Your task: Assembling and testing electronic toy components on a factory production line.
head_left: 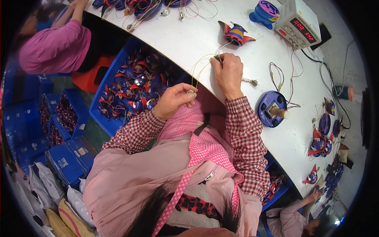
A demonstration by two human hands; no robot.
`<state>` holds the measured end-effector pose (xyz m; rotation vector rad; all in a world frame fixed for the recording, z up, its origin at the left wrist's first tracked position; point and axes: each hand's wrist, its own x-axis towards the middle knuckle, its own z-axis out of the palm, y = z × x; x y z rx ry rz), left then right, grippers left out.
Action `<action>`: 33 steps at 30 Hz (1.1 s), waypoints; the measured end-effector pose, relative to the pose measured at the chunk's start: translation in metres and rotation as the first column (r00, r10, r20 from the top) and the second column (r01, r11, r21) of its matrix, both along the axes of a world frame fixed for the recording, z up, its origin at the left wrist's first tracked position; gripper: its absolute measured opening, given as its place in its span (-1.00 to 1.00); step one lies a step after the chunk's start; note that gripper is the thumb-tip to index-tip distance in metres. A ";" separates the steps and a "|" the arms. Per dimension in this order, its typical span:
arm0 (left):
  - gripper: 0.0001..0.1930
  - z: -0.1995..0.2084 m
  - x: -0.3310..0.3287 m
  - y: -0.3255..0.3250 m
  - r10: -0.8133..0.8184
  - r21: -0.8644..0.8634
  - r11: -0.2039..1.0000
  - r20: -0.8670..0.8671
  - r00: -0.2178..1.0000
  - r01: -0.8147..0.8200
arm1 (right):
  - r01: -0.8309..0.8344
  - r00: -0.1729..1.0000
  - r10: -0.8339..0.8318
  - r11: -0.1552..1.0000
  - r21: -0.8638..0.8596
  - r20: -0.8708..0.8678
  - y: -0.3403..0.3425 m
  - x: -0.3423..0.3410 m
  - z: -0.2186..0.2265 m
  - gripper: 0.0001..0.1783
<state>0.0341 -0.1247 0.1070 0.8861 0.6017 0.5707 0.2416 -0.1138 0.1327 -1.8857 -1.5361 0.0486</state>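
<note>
My left hand [175, 98] pinches a small round metallic disc [192, 93] in front of the table's edge. Thin yellowish wires [201, 65] loop from the disc up toward my right hand [229, 73]. Between the thumb and fingers of that hand is a small greenish circuit board [216, 58], partly hidden by the fingertips. Just beyond lies a purple, yellow and red winged toy part [235, 34], with fine wires trailing from it toward the board. A lead with a small connector [250, 81] rests on the table to the right of my right hand.
A round purple device [272, 108] wired to a power supply [299, 24] sits on the white table [292, 142]. A blue and purple fixture [265, 14] stands behind. Left of my lap is a blue crate [103, 94] full of toy parts. Co-workers sit at far left and lower right.
</note>
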 end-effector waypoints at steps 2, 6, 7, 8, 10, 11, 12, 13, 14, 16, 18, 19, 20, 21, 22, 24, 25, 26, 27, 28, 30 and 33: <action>-0.78 0.001 0.001 -0.001 -0.002 -0.001 1.000 0.003 1.000 0.002 | -0.007 1.000 0.007 1.000 0.001 0.016 0.000 0.000 0.001 -0.78; -0.77 0.004 0.004 -0.002 -0.015 -0.007 1.000 0.015 1.000 0.015 | -0.010 0.995 0.010 1.000 -0.006 0.097 -0.007 0.003 0.007 -0.75; -0.77 0.004 0.004 -0.002 -0.017 -0.006 1.000 0.016 1.000 0.017 | -0.008 0.989 0.010 1.000 -0.013 0.149 -0.011 0.003 0.011 -0.75; -0.77 0.004 0.005 -0.002 -0.020 -0.008 1.000 0.017 1.000 0.020 | -0.004 0.979 0.008 1.000 -0.021 0.201 -0.015 0.003 0.016 -0.73; -0.77 0.004 0.006 -0.002 -0.023 -0.015 1.000 0.019 1.000 0.023 | 0.018 0.964 -0.019 1.000 0.005 0.266 -0.028 0.009 0.030 -0.73; -0.77 0.005 0.005 -0.001 -0.021 -0.018 1.000 0.019 1.000 0.022 | 0.035 0.944 -0.044 0.999 0.034 0.327 -0.035 0.013 0.036 -0.71; -0.77 0.007 0.005 0.000 -0.027 -0.010 1.000 0.021 0.999 0.027 | 0.039 0.943 -0.045 0.999 0.026 0.331 -0.045 0.023 0.042 -0.71; -0.77 0.009 0.005 0.000 -0.031 -0.003 1.000 0.021 0.999 0.031 | 0.043 0.939 -0.018 0.997 -0.066 0.343 -0.057 0.036 0.046 -0.72; -0.77 0.011 0.006 -0.001 -0.035 0.004 0.999 0.021 0.999 0.035 | 0.048 0.936 0.011 0.986 -0.157 0.351 -0.067 0.045 0.050 -0.74; -0.77 0.018 0.011 0.000 -0.059 0.009 0.998 0.010 0.998 0.059 | 0.075 0.897 0.040 0.968 -0.240 0.441 -0.082 0.051 0.058 -0.76; -0.76 0.024 0.017 -0.001 -0.088 0.033 0.996 -0.018 0.996 0.089 | 0.129 0.797 0.132 0.917 -0.378 0.590 -0.091 0.053 0.062 -0.81; -0.76 0.025 0.019 -0.002 -0.088 0.030 0.996 -0.017 0.996 0.088 | 0.129 0.796 0.134 0.915 -0.381 0.590 -0.092 0.054 0.060 -0.81; -0.76 0.026 0.022 -0.003 -0.108 0.034 0.993 -0.021 0.994 0.109 | 0.141 0.786 0.134 0.912 -0.385 0.604 -0.093 0.054 0.056 -0.83; -0.76 0.028 0.024 -0.003 -0.128 0.039 0.991 -0.026 0.991 0.129 | 0.152 0.775 0.135 0.909 -0.389 0.617 -0.093 0.054 0.052 -0.85; -0.76 0.029 0.027 -0.004 -0.146 0.043 0.988 -0.032 0.989 0.148 | 0.162 0.765 0.136 0.905 -0.392 0.630 -0.094 0.054 0.049 -0.85; -0.76 0.036 0.033 -0.007 -0.155 0.032 0.987 -0.038 0.987 0.156 | 0.137 0.799 0.104 0.927 -0.348 0.592 -0.095 0.054 0.047 -0.86; -0.76 0.039 0.036 -0.008 -0.154 0.019 0.988 -0.047 0.987 0.155 | 0.105 0.832 0.083 0.948 -0.301 0.549 -0.095 0.053 0.046 -0.86; -0.75 0.042 0.039 -0.010 -0.154 0.007 0.988 -0.056 0.987 0.155 | 0.076 0.862 0.064 0.965 -0.252 0.503 -0.093 0.052 0.047 -0.87; -0.75 0.043 0.042 -0.010 -0.152 0.006 0.988 -0.056 0.987 0.153 | 0.074 0.862 0.065 0.965 -0.253 0.503 -0.094 0.049 0.049 -0.87; -0.75 0.045 0.046 -0.011 -0.181 0.007 0.983 -0.051 0.982 0.182 | 0.075 0.917 0.016 0.974 -0.211 0.400 -0.097 0.045 0.050 -0.87; -0.74 0.047 0.054 -0.012 -0.238 0.007 0.971 -0.041 0.971 0.238 | 0.092 0.983 -0.069 0.987 -0.131 0.171 -0.102 0.034 0.055 -0.86; -0.75 0.047 0.065 -0.015 -0.246 -0.044 0.969 -0.022 0.969 0.245 | -0.002 0.992 0.007 0.999 -0.040 0.127 -0.109 0.024 0.053 -0.84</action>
